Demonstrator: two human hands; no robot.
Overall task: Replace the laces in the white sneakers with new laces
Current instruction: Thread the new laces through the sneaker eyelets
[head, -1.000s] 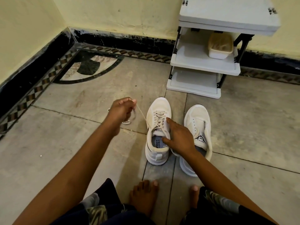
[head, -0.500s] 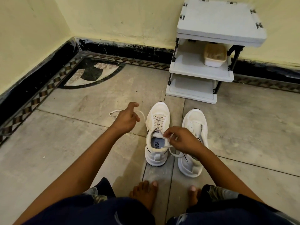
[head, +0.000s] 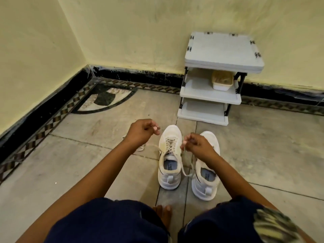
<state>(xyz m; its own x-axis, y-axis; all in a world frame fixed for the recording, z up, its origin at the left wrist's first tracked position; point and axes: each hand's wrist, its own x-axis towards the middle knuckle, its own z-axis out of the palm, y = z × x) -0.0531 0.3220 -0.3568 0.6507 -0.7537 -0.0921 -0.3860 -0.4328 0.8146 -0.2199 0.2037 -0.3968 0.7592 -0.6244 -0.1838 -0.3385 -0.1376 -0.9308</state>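
Two white sneakers stand side by side on the floor. The left sneaker (head: 169, 156) is threaded with a cream lace (head: 171, 144). My left hand (head: 140, 131) hovers just left of its toe with fingers curled, and the lace's left end (head: 141, 148) trails on the floor beneath that wrist. My right hand (head: 198, 146) pinches the lace's right end over the gap between the shoes. That strand hangs down in a loop (head: 185, 173). The right sneaker (head: 207, 179) is partly hidden by my right hand, and its eyelets cannot be seen.
A small white three-tier rack (head: 210, 95) stands against the far wall behind the shoes, with a white tub (head: 221, 82) on its middle shelf. A yellow wall corner lies to the left. My knees and bare toes (head: 163, 213) are close in front of the sneakers' heels.
My head has tilted up, showing more wall. My right hand has risen from the left sneaker's tongue with the lace end. My left hand has moved closer to the toe.
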